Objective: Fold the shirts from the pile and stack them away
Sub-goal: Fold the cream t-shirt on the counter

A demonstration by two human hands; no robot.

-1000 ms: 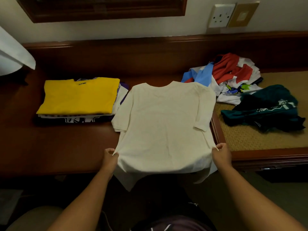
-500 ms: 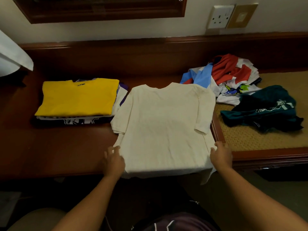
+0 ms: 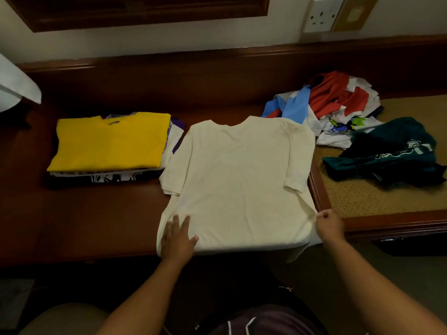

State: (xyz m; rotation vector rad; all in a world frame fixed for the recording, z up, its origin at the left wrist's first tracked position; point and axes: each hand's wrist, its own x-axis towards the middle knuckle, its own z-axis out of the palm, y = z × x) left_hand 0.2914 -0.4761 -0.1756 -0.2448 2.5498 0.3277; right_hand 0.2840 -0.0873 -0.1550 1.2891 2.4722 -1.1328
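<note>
**Cream shirt laid flat, hem at the near edge**

Nearest, at 6 o'clock, two bare forearms are seen reaching forward. The left hand point(image 3: 178, 239) is laid flat on the lower left corner of the cream shirt point(image 3: 238, 180), fingers straight and spread. The right hand point(image 3: 329, 224) is held at the shirt's lower right corner, fingers curled; the edge of the cloth appears to be pinched there, though the grip itself is too small to be read with certainty.

The cream shirt is spread back-up on the dark wooden bench point(image 3: 84, 221), collar toward 12 o'clock, both short sleeves lying in against the body. The hem is draped slightly over the near edge.

At 10 o'clock, a stack of folded shirts point(image 3: 108, 143) is seen, a yellow one on top. At 2 o'clock, an unfolded pile point(image 3: 338, 110) of red, blue and white garments is heaped, with a dark teal shirt point(image 3: 391, 153) just beside it on a woven mat point(image 3: 377, 197).

On the wall at 1 o'clock, a socket point(image 3: 323, 14) is mounted.
</note>
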